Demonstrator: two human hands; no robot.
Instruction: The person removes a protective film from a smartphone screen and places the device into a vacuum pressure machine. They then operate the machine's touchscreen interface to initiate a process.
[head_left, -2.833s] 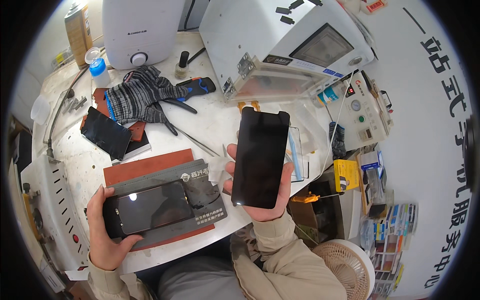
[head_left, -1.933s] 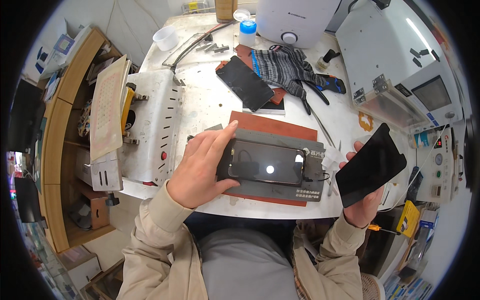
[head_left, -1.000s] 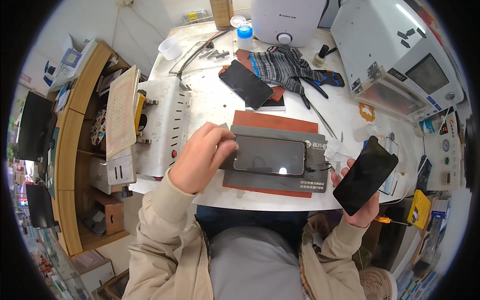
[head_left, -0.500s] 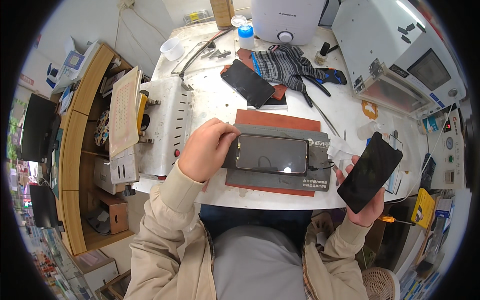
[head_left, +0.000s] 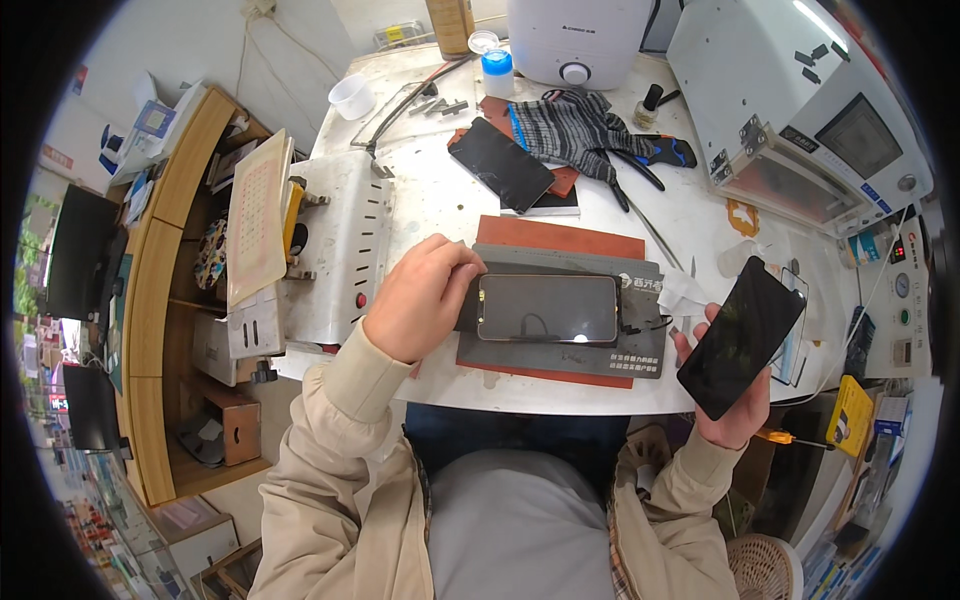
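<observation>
My right hand point(head_left: 738, 422) holds a black phone screen point(head_left: 742, 338) tilted up at the table's right front edge. Its fingers and thumb grip the long sides. Before me a phone point(head_left: 548, 308) with a dark glossy face and gold-coloured specks along its rim lies lengthwise on a grey work mat point(head_left: 560, 362). At that phone's left end is my left hand point(head_left: 415, 305), its thumb and forefinger pinched together. What they hold, if anything, is too small to make out. A dark flat piece beside the phone's left end is partly hidden by this hand.
A reddish-brown mat point(head_left: 560, 233) lies under the grey one. Beyond are another dark phone point(head_left: 500, 162), a striped glove point(head_left: 565, 130) and pliers point(head_left: 640, 172). A white slotted machine point(head_left: 345, 250) stands left, a boxy machine with a screen point(head_left: 800, 110) right. White tissue point(head_left: 682, 293) lies near my right hand.
The whole view has shifted slightly. Both hands keep nearly the same pose, the right one still holding the black phone screen and the left one still pinched.
</observation>
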